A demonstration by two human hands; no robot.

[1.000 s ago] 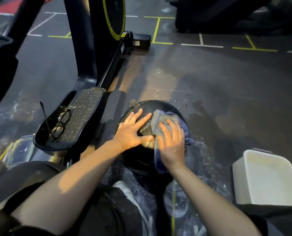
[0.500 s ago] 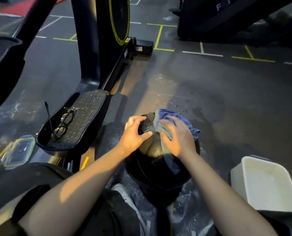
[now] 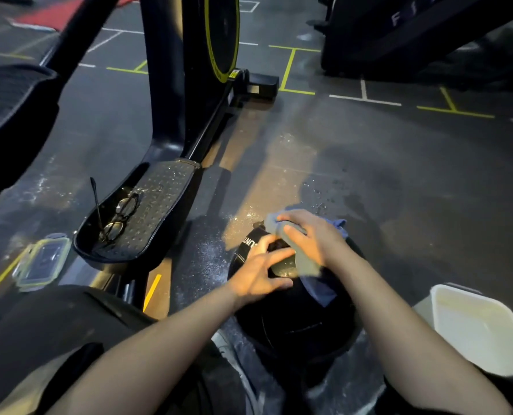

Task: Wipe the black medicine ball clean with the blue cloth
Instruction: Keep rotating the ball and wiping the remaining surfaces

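Gym floor (image 3: pixel 339 139), dark rubber marked with yellow and white lines, wet in patches and speckled with droplets around the centre of the view. An exercise machine (image 3: pixel 171 85) with a yellow-rimmed wheel rises from 11 to 12 o'clock; its foot pedal (image 3: pixel 147 211) lies at 9 o'clock and carries a pair of glasses (image 3: pixel 120 217). More dark equipment (image 3: pixel 413 34) stands at 1 o'clock.

The black medicine ball (image 3: pixel 297 319) rests on the floor at 6 o'clock, between the person's forearms and just ahead of a shoe. A white tub (image 3: pixel 476 330) sits on the floor at 4 o'clock, near the ball but apart from it. A clear lidded box (image 3: pixel 41 259) lies at 8 o'clock beside the pedal.

The blue cloth (image 3: pixel 306 262) drapes over the upper part of the ball. The right hand (image 3: pixel 312 235) lies on top of it, fingers curled over a bunched fold and pressing it against the ball. The left hand (image 3: pixel 258 274) rests on the ball's upper left side with fingers spread and only lightly bent, steadying it; it grasps nothing.

Progress, as a judgement: wiping is under way on the top of the ball, where the surface shines wet. The lower and near sides look dull, so they probably remain to be wiped, along with the underside, which is hidden.
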